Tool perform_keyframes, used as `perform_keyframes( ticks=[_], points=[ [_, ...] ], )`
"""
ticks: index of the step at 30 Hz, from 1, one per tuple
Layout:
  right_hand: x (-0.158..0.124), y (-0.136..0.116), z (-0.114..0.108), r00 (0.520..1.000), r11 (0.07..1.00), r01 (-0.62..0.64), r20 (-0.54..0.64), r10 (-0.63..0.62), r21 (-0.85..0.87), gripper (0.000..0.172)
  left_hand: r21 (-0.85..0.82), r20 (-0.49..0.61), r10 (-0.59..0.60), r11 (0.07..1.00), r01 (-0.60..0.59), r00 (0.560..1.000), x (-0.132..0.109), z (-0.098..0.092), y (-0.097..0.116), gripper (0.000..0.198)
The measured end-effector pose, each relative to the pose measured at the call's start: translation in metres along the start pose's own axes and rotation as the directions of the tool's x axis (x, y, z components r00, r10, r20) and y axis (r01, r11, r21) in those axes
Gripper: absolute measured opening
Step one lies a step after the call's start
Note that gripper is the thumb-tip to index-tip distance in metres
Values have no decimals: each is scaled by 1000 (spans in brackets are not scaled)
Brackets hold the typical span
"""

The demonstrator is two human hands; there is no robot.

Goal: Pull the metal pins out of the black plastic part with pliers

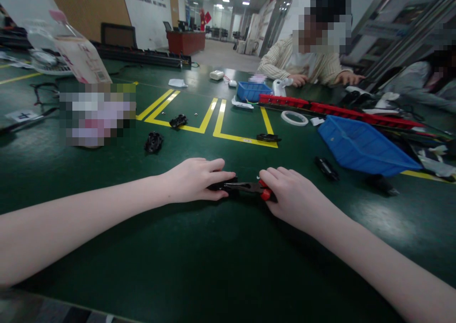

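My right hand is closed around the red handles of a pair of pliers. The dark metal jaws point left and touch a black part held by my left hand. Fingers and thumb of that hand pinch this black part, which is mostly hidden, so its exact kind cannot be made out. Beyond my hands lie similar black plastic parts: one left of the yellow tape, one on the tape and a flatter one further right.
A blue bin stands at right, with black pieces beside it. Behind are a tape roll, a long red strip and a smaller blue bin. A bottle stands at left. A person sits across the green table.
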State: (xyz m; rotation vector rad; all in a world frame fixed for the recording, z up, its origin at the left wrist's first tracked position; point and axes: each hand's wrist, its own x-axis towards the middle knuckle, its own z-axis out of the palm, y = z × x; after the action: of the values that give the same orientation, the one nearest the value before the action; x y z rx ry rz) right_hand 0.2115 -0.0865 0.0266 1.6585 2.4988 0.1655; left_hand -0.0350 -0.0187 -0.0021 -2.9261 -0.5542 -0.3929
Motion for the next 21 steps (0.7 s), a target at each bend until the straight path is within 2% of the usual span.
perform_keyframes(
  ticks=[6,21],
  points=[
    [-1,-4,-2,1000,1000,-9,8,9,13,28,0,-20,6,1000,-6,1000,0,1,0,43],
    [-5,3,-8,998,997,-29,53,26,70,27,-79,63,-27,996,32,998,1,-2,0,47]
  ],
)
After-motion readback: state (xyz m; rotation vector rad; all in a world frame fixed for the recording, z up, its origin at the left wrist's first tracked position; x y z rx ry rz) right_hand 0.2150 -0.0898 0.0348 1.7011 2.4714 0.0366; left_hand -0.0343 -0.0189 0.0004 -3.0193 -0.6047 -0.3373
